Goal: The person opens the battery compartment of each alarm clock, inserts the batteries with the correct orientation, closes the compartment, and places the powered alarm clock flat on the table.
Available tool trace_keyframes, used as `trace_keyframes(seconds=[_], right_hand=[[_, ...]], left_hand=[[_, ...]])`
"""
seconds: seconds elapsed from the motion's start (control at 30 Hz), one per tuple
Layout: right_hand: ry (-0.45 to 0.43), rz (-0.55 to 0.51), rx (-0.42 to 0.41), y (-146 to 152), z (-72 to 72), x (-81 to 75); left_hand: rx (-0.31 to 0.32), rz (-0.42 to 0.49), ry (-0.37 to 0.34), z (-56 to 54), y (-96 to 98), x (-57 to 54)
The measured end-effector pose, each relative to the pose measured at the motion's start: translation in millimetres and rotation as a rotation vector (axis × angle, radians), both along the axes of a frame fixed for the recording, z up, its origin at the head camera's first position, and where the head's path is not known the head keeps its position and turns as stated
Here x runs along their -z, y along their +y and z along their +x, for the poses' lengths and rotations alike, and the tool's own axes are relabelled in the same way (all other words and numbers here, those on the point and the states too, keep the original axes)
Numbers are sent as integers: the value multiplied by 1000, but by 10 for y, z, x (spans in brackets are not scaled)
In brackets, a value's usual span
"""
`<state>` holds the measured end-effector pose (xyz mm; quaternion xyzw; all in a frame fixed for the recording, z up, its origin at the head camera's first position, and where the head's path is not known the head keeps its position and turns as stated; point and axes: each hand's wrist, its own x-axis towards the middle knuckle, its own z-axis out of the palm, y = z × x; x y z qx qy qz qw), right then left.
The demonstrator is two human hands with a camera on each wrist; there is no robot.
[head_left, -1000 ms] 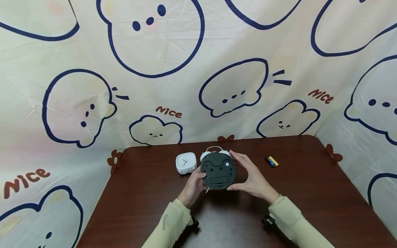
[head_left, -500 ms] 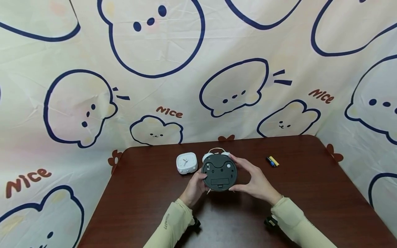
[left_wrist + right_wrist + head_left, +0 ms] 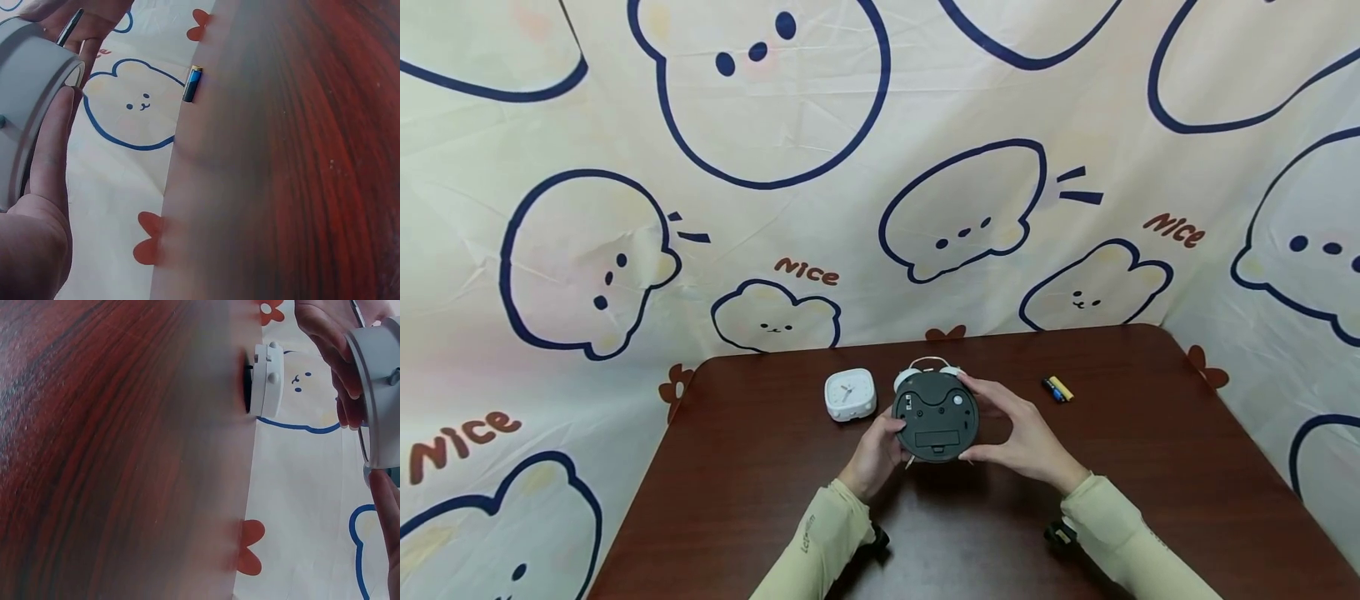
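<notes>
A round twin-bell alarm clock (image 3: 936,417) is held up over the table, its dark back with a battery cover turned toward me. Its white side (image 3: 28,94) shows in the left wrist view. My left hand (image 3: 877,454) grips it by the left edge, thumb on the back and the other fingers mostly hidden behind. My right hand (image 3: 1026,429) holds it from the right, fingertips by the right bell and thumb at the lower rim. In the right wrist view, the white rim (image 3: 381,394) lies between the fingers of both hands.
A white square clock (image 3: 850,394) stands on the brown table (image 3: 760,467), left of the held one. Two batteries (image 3: 1057,389), one yellow and one blue and black, lie at the right. A cloth (image 3: 820,225) printed with cartoons hangs behind the table.
Both hands have shifted slightly to the right with the alarm clock. Its back has turned a little, so a small switch at the left shows more. The square clock and batteries stay put.
</notes>
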<state>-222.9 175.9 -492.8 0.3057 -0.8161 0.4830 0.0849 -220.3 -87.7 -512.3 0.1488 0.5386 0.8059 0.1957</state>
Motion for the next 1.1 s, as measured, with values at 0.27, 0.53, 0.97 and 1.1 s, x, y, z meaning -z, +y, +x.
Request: trace_keyframes(seconds=[0.27,0.53,0.97,1.1], right_hand=[[20,41,-17,24,-11,37],[248,206,84,87,43,-44],[743,241,-49,-190,261,-339],[731,303,-28,-207,293,-372]], left_hand=[[-4,-50,17,-15,7,10],[0,-26,18,-17,27,-3],[9,-11,29,-19,22,7],[8,-1,28,-38,46,10]])
